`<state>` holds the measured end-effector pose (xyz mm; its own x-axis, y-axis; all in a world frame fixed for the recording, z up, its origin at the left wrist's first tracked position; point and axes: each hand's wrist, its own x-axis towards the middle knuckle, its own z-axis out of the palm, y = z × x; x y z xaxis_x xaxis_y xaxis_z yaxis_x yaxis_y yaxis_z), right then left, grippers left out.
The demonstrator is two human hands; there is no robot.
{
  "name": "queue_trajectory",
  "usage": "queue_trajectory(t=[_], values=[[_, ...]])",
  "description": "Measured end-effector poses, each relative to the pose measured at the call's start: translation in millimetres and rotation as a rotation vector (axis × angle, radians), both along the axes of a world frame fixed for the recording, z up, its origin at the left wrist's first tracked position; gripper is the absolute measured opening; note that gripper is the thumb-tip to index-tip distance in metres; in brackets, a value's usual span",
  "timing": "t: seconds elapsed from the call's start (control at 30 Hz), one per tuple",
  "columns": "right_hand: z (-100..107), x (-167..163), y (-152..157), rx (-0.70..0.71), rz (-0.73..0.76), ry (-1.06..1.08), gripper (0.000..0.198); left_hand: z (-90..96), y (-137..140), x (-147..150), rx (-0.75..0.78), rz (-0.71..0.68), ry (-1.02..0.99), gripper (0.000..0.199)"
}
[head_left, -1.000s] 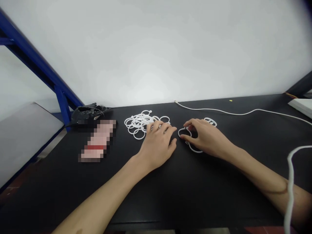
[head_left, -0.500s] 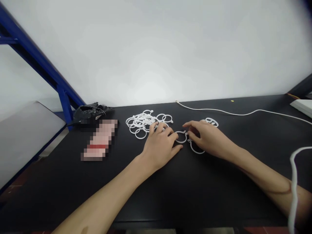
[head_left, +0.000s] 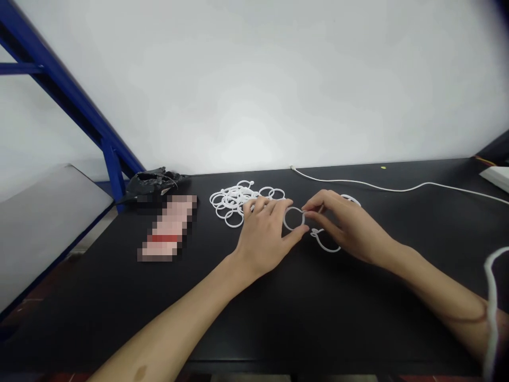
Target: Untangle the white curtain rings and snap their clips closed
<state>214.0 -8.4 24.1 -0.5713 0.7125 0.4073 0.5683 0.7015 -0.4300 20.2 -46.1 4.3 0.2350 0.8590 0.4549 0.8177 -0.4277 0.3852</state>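
My left hand (head_left: 264, 231) curves around a white curtain ring (head_left: 283, 223), its forefinger at the upper rim and its thumb at the lower right. My right hand (head_left: 348, 225) pinches the right side of that ring between thumb and forefinger; the pinched part is mostly hidden. Below the right hand a second ring (head_left: 328, 250) with a small eyelet lies on the table, partly covered by the palm. Behind the right hand shows another white ring piece (head_left: 353, 198). Beyond my left fingers lies a pile of white rings (head_left: 234, 218), some with small round eyelets.
On the black table (head_left: 254, 323), a pink blurred packet (head_left: 170, 223) and crumpled black plastic (head_left: 153, 182) lie to the left. A white cable (head_left: 358, 183) crosses the back right, and another cord (head_left: 491, 302) hangs in front at right. A blue frame (head_left: 71, 95) stands left.
My right thumb and forefinger have closed on the ring between the hands. My left thumb and forefinger have come up around it, and it looks rounder, turned more toward me.
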Motion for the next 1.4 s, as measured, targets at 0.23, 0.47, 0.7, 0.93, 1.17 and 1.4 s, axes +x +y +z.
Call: queue_trajectory(t=[0.23, 0.47, 0.7, 0.93, 1.17, 1.4], values=[[0.3, -0.2, -4.0, 0.074, -0.029, 0.017, 0.014, 2.9, 0.1, -1.7, 0.040, -0.029, 0.010, 0.042], [-1.4, -0.4, -3.0, 0.175, -0.045, -0.040, 0.020, 4.3, -0.8, -1.2, 0.062, -0.051, 0.013, 0.042], [-1.7, -1.7, -4.3, 0.186, -0.095, -0.048, 0.027, 2.3, 0.0, -1.9, 0.050, -0.100, -0.001, 0.042], [-1.0, -3.2, -6.9, 0.266, -0.150, -0.040, 0.033, 1.0, 2.4, -1.2, 0.046, -0.102, -0.054, 0.043], [-0.8, -3.5, -9.9, 0.458, -0.181, -0.061, 0.032, 6.1, 0.4, 0.3, 0.026, -0.112, -0.157, 0.036], [-2.4, -4.0, -10.5, 0.528, -0.175, -0.075, 0.032, 14.5, -6.4, 6.4, -0.064, -0.049, -0.204, 0.022]])
